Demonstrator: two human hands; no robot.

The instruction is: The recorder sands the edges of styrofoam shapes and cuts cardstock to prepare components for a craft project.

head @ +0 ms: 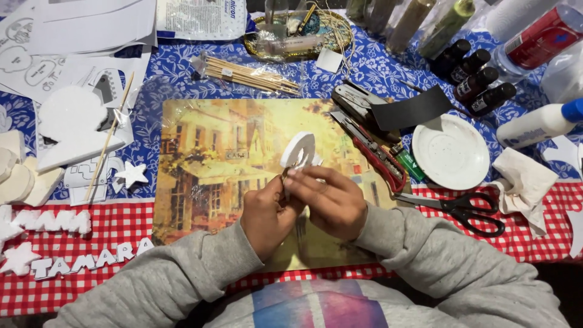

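Note:
My left hand point(267, 212) and my right hand point(331, 200) meet over a placemat with a yellow street picture point(200, 176). Together they pinch a thin wooden stick point(285, 176) with a white foam shape point(299, 149) at its upper end. The shape stands above my fingertips, tilted slightly right. The lower part of the stick is hidden in my fingers. Grey sleeves cover both arms.
Black-handled scissors point(467, 209), a white plate point(450, 152), a stapler point(358, 106) and a red-handled cutter point(376, 158) lie to the right. Dark paint bottles point(480, 82) and a glue bottle point(537, 124) stand far right. Wooden skewers point(252, 76) lie beyond the placemat. White foam letters point(91, 261) and stars sit left.

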